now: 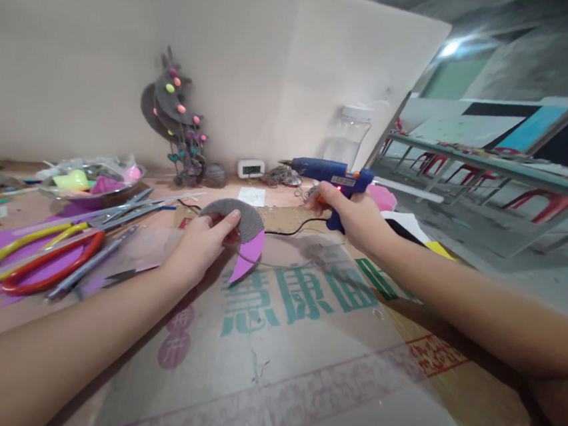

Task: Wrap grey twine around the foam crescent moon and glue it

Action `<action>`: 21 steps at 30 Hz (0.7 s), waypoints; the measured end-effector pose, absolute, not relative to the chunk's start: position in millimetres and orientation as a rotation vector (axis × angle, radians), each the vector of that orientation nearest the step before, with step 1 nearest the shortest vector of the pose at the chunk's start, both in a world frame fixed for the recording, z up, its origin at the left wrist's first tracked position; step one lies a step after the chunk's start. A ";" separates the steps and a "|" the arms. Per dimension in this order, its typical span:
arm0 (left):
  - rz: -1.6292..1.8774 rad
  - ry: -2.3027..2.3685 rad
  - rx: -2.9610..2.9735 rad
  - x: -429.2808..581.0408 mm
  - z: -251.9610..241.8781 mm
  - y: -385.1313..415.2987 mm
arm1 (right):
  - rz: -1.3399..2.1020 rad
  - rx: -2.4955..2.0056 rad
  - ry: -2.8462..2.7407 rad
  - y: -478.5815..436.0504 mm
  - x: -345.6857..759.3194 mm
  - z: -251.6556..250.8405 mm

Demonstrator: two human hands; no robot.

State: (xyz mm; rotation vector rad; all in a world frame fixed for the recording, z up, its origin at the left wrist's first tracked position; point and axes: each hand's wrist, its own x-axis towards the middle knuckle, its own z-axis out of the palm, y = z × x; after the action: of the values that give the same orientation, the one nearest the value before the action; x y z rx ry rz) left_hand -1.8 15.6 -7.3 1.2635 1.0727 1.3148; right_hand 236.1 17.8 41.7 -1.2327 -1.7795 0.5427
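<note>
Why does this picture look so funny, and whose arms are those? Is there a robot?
No robot here! A person wears a camera on their head, looking forward and down, so you see almost what they see. The arms are that person's own.

The left hand pinches a moon-like shape, partly grey and ridged, partly purple. The right hand grips a blue glue gun with a little red light.

Beneath the hands is a printed sheet. On the left are red and yellow looped handles and a shiny bowl of colourful bits. Further back stand a small clock and a grey moon decoration with bright dots.
</note>
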 end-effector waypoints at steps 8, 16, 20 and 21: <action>1.309 1.083 1.217 1.2 -3.2 13.1 | 0.330 -1.519 -1.880 106.0 213.9 33.3; 1.260 1.120 1.306 0.2 -0.9 12.1 | 0.298 -1.619 -1.975 153.0 197.9 2.6; 1.239 1.131 1.374 -1.0 -0.6 11.3 | 0.307 -1.620 -2.072 148.0 207.6 5.0; 1.240 1.143 1.381 -1.1 -0.2 11.2 | 0.299 -1.609 -2.096 144.5 211.3 7.3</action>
State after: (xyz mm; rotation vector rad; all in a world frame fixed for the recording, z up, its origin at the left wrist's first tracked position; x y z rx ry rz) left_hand -1.1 11.2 -0.2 1.3812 1.1432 1.2404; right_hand 211.3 144.5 7.3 -1.6092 -2.0960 0.2988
